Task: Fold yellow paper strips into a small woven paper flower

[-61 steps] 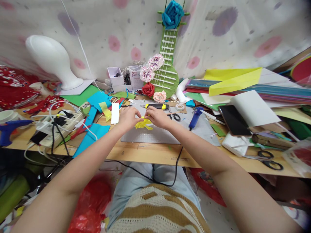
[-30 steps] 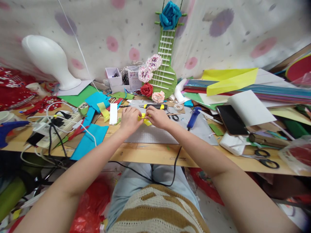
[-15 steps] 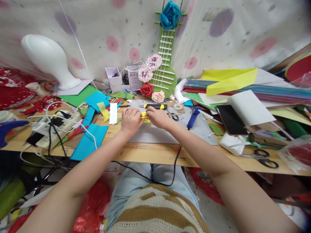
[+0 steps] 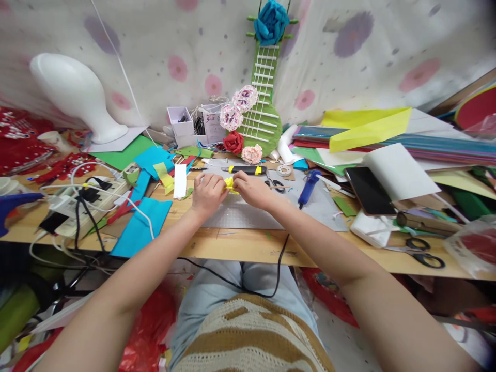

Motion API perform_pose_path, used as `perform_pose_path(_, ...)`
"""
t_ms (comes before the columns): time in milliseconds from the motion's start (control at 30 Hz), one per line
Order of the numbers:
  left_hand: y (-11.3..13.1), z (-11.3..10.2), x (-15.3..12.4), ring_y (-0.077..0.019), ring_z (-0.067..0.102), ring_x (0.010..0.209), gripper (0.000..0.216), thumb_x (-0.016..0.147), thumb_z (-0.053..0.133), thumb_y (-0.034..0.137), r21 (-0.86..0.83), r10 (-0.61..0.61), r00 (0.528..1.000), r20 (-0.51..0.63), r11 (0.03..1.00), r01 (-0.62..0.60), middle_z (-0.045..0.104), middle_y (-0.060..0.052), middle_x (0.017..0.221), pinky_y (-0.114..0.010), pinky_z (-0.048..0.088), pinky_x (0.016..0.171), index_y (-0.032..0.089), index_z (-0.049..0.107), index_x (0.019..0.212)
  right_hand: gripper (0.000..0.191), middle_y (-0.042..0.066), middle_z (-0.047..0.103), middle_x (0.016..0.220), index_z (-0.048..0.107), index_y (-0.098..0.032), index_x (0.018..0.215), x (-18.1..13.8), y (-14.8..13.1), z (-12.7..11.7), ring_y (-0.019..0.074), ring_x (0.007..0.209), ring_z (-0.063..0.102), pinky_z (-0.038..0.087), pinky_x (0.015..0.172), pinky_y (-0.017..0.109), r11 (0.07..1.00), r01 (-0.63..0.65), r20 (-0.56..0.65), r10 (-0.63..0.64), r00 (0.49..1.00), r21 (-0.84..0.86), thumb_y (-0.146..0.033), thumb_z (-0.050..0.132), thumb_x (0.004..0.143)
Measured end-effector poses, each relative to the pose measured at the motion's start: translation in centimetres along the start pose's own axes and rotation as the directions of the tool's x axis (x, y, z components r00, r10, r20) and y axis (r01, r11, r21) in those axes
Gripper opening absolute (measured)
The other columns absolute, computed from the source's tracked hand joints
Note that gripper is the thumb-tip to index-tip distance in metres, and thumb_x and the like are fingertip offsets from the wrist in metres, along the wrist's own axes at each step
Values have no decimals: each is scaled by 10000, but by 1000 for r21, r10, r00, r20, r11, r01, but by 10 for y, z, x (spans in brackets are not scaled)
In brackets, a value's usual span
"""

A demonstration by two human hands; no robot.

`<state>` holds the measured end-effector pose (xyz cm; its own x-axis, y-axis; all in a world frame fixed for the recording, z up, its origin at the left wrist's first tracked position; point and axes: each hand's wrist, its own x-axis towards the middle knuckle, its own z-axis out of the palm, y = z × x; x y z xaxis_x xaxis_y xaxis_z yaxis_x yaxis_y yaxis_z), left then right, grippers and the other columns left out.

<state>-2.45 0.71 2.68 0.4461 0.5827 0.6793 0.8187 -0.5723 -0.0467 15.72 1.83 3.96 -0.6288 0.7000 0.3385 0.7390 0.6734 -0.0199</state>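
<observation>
Both my hands meet over a grey cutting mat (image 4: pixel 248 214) on the wooden table. My left hand (image 4: pixel 208 194) and my right hand (image 4: pixel 251 189) pinch a small piece of yellow paper (image 4: pixel 230 183) between their fingertips, fingers curled tight around it. Only a bit of the yellow paper shows between the hands. A black and yellow utility knife (image 4: pixel 244 169) lies just beyond my fingers.
A blue glue gun (image 4: pixel 309 187) lies right of my hands, its black cord dropping over the table edge. Small scissors (image 4: pixel 273 182), a phone (image 4: pixel 368 190), large scissors (image 4: pixel 424 252), a power strip (image 4: pixel 83 204), blue paper (image 4: pixel 141 227) and a green paper guitar (image 4: pixel 263 98) surround the mat.
The yellow paper has been gathered from a loose, spread shape on the mat into a small bundle pinched between both hands. The hands stayed in place.
</observation>
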Motion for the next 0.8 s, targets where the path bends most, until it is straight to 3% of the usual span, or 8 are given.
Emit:
perform_pose_path(233,7,-4,4,-240,501,965,172,767,564,327,-56,-98,995,-16,994,97,632,-82,952,-402,267,898,192,615,861,270,68,571,1106,594,-155,957,-1,-1,0,107,640,512,252,502,246,997,-11,-20,9,1000,-83,-260,349,917)
perform_pose_path(367,17,-12,1,-238,508,918,168,704,616,321,-203,-377,926,-32,909,363,627,-72,881,-385,309,842,188,646,803,294,72,580,1102,603,-156,955,-2,1,4,114,662,521,244,501,245,989,-98,-55,92,994,-111,-234,322,915)
perform_pose_path(433,25,-13,-1,-187,515,777,154,732,587,321,-394,-557,826,91,741,543,616,-41,734,-343,343,771,185,653,705,313,75,584,1102,602,-157,971,-2,2,7,122,681,527,246,504,247,983,-148,-82,140,987,-111,-231,302,921)
perform_pose_path(467,29,-12,0,-156,504,698,177,731,591,338,-509,-624,754,206,590,627,613,-28,691,-310,356,714,179,661,698,319,75,586,1099,601,-157,977,-2,2,8,125,690,531,245,504,249,980,-167,-97,157,983,-108,-235,295,924)
perform_pose_path(567,40,-8,5,-92,465,578,226,691,638,366,-643,-716,436,545,-23,766,635,-20,688,-231,331,568,155,687,756,338,71,593,1092,598,-159,972,-3,-1,11,129,727,544,233,506,249,976,-198,-146,183,972,-94,-250,275,937)
perform_pose_path(633,45,-4,10,-59,436,529,273,652,681,390,-598,-676,287,678,-282,750,652,-25,730,-203,273,494,146,689,776,350,67,597,1086,600,-159,959,-4,-3,12,129,752,547,235,516,246,977,-195,-166,179,970,-87,-264,266,945)
perform_pose_path(700,48,-2,14,-38,431,511,301,610,723,391,-572,-645,214,734,-415,708,659,-28,760,-188,234,458,143,688,776,353,63,601,1081,605,-159,953,-5,-5,12,129,767,546,247,531,244,981,-172,-170,155,973,-89,-270,270,946)
perform_pose_path(800,49,-1,19,-23,438,502,271,570,763,339,-575,-630,180,756,-506,643,656,-20,749,-174,225,438,141,681,736,341,60,609,1075,612,-163,955,-8,-6,14,131,769,544,251,536,248,985,-143,-150,127,980,-101,-255,284,941)
